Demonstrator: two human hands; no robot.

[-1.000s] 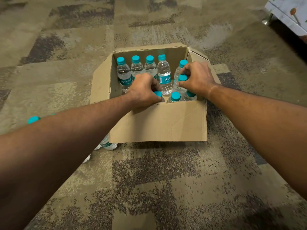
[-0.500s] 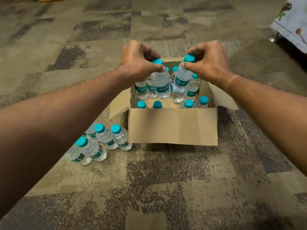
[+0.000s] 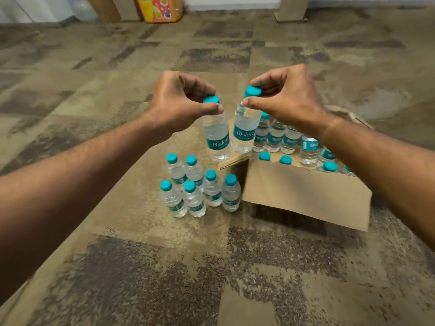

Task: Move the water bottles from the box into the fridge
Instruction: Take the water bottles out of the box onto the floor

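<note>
My left hand (image 3: 181, 100) pinches the teal cap of a small clear water bottle (image 3: 216, 140) that hangs in the air left of the box. Beside it, my right hand (image 3: 287, 100) pinches the cap of a second bottle (image 3: 244, 131), which tilts slightly. Both bottles hang above the carpet, over the box's left flap. The open cardboard box (image 3: 306, 196) sits on the floor at the right with several teal-capped bottles (image 3: 280, 137) standing inside. A cluster of several bottles (image 3: 200, 189) stands on the carpet just left of the box. No fridge is in view.
Patterned brown carpet (image 3: 164, 267) covers the floor. Far back stand a colourful yellow container (image 3: 159, 8), a wooden furniture leg (image 3: 103, 7) and another cardboard piece (image 3: 292, 8).
Both hands lifted a bottle each out of the box and carried them left, now hanging above the cluster on the carpet. The view shifted, so the box sits further right.
</note>
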